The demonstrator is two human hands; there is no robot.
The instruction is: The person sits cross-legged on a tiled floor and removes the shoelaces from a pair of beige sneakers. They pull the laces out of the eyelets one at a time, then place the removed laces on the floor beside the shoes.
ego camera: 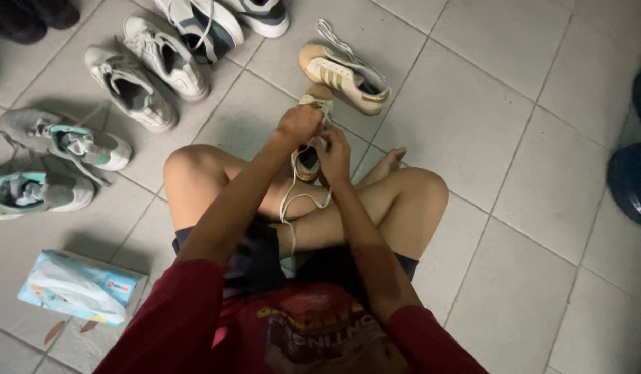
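I'm steadying the sneaker (309, 158) | left hand (300, 125) gripping its top | right hand (333, 154) fingers pinching the lace (291, 201) taut

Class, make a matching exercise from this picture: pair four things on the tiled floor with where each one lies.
Things:
1. Tissue pack
2. White sneaker with gold stripes
3. Grey and teal sneakers
4. Shoe being laced

Places:
A. In both hands, above the crossed legs
B. Far left of the floor
C. Bottom left, beside the person
D. Just beyond the hands

Pairs: 1-C, 2-D, 3-B, 4-A
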